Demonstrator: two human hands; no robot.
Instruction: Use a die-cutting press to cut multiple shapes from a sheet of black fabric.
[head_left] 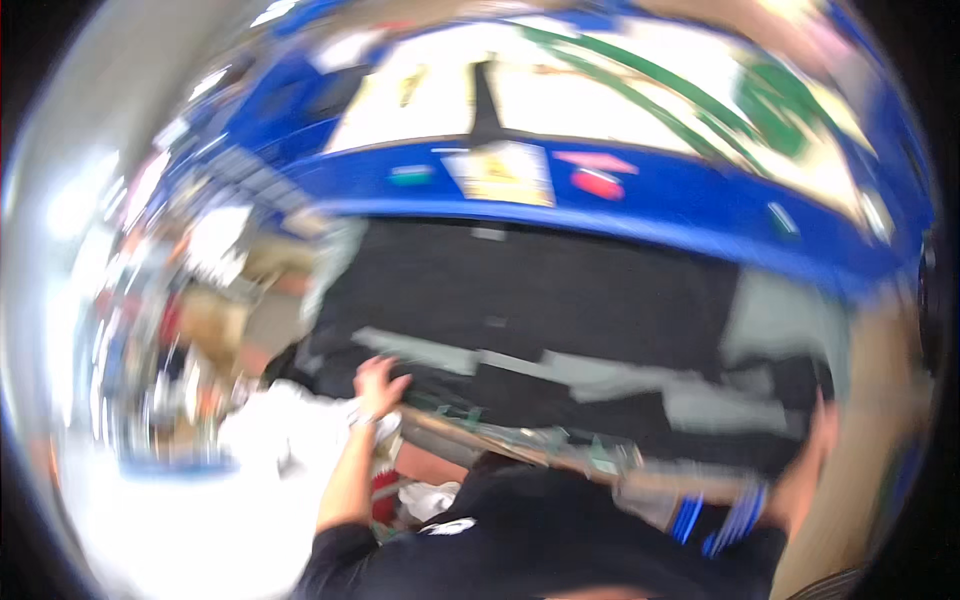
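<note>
Black, cloth-like sheets (540, 290) cover most of a grey-green work surface (780, 320) in front of me. Smaller black pieces (525, 390) lie along its near side. My left hand (376, 388) is at the near left corner, its fingers apart, against or just above the black material; which of the two I cannot tell. At the right edge is my right hand (824, 425), close to the end of a black piece. Motion smears its fingers, and I cannot make out whether they grip anything.
A blue machine frame (680, 225) runs along the far side, with a bright cream panel (590, 95) and green bands (640, 95) beyond it. White material (270, 435) is heaped at left. Clear and greenish scraps (560, 440) lie along the near edge.
</note>
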